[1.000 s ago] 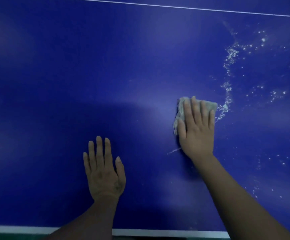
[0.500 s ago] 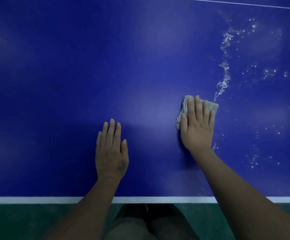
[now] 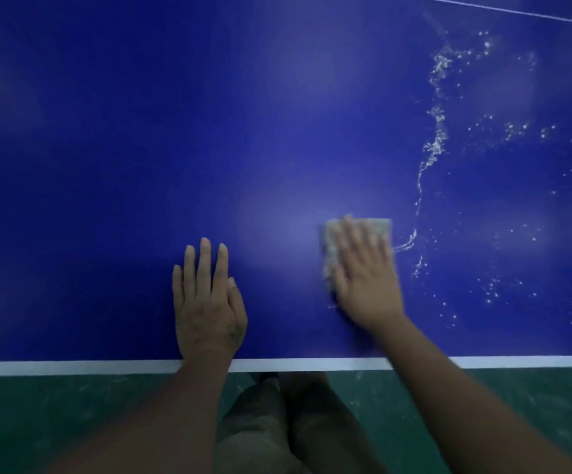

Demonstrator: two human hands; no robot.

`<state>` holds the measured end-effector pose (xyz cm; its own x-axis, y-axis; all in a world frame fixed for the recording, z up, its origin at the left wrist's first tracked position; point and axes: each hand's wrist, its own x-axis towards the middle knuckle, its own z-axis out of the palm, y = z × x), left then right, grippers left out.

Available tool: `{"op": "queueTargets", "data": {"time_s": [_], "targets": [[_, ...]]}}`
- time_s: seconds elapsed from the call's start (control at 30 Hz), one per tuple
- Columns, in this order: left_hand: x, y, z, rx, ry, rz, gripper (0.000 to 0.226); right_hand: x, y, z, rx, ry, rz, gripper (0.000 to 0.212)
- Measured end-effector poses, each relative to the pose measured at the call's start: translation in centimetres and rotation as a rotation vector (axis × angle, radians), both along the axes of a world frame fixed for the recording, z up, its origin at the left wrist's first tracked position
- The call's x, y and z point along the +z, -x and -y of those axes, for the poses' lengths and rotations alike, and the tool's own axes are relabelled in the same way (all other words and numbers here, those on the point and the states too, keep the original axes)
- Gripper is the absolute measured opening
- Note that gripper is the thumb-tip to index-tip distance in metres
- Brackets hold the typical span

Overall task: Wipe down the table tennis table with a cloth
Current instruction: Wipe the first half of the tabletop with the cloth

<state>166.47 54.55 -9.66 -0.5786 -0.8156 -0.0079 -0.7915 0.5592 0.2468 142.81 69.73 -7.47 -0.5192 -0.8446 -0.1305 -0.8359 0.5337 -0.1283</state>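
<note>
Near edge, head view: a white edge stripe [image 3: 72,367] runs left to right along the near side of the blue worktop [image 3: 141,148]; both forearms cross it from the near side.
Left hand [image 3: 209,309]: lies palm down on the bare blue surface just far of the stripe, left of the cloth and apart from it.
Left grip: fingers straight and pressed close together, thumb tucked along the forefinger; it holds nothing.
Cloth [image 3: 382,225]: a pale pad lying flat on the worktop, right of centre and a little farther from the near edge than the left hand; only its far edge and left side show around the right hand on top.
Right hand [image 3: 366,285]: lies palm down on the cloth, covering most of it; the hand is blurred.
Right grip: fingers straight and slightly fanned, pressing flat on the cloth rather than curling round it.
White residue [image 3: 433,148]: a wavy trail of pale specks runs from the far right down to just right of the cloth, its near end close to the cloth's right edge; looser specks lie scattered farther right.
Far line [image 3: 489,8]: a thin white line slants across the far right corner of the worktop.
Floor [image 3: 55,422]: dark green and scuffed, on the near side of the stripe.
Legs [image 3: 277,432]: the person's trousers show between the two forearms, below the worktop's near edge.
</note>
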Motion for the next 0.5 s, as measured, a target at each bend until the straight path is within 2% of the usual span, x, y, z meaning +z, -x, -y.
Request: {"op": "queueTargets", "data": {"time_s": [0.07, 0.13, 0.2, 0.3, 0.37, 0.43, 0.5], "targets": [[0.1, 0.1, 0.0, -0.002, 0.002, 0.001, 0.061, 0.5, 2.8, 0.1, -0.331, -0.017, 0.033, 0.065], [0.2, 0.1, 0.0, -0.012, 0.008, 0.002, 0.06, 0.6, 2.0, 1.9, -0.509, -0.023, 0.032, 0.067], [0.3, 0.1, -0.1, -0.016, 0.004, 0.0, 0.06, 0.3, -1.7, 3.5, -0.424, -0.041, -0.013, 0.066], [0.5, 0.1, -0.1, -0.006, -0.006, -0.024, 0.059, -0.5, -9.1, 2.6, -0.037, 0.006, 0.036, 0.065], [0.7, 0.1, -0.2, -0.01, -0.001, -0.018, 0.059, -0.6, -10.2, -0.3, 0.152, 0.033, 0.053, 0.065], [0.9, 0.1, -0.2, -0.01, 0.006, -0.006, 0.059, -0.6, -7.4, -3.4, 0.167, 0.033, 0.053, 0.065], [1.0, 0.1, -0.2, -0.01, 0.01, -0.001, 0.059, -0.3, -3.7, -5.6, 0.005, -0.006, 0.029, 0.064]]}}
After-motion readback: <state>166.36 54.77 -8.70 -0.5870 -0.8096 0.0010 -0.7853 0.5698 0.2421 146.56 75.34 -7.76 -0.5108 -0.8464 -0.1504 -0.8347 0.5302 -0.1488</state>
